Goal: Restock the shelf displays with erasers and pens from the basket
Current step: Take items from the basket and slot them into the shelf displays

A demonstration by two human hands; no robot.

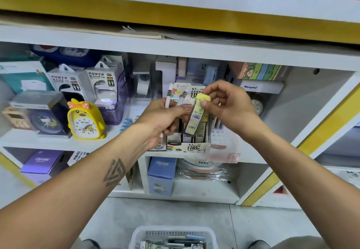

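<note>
Our right hand [228, 108] pinched a yellow-capped lead case [196, 115] near its top, between thumb and forefinger, the other fingers curled loosely behind. The case hung tilted, its lower end down among the other cases in the display box [187, 147] on the shelf [175, 48] in front of us. Our left hand [165, 118] was closed on a few pens [168, 97] — one pale pink, one white with a grey clip — their upper ends sticking up past the knuckles, just left of the case. Whether the two hands touched we could not tell; they were very near each other, both over the box.

The box stood at the shelf's front edge, printed "0.7" and "100", with a matching header card behind our fingers. Left of our arms sat a yellow duck clock [85, 120], and behind it two power bank packs [85, 85]. Well to the right, partly hidden by our right hand, a round clock [256, 105] showed. On the shelf below stood a blue carton [161, 176] and a purple one [43, 164].

At the bottom of the view, between our feet, the white basket [173, 233] sat on the floor — pens and small packs still lay in it.
</note>
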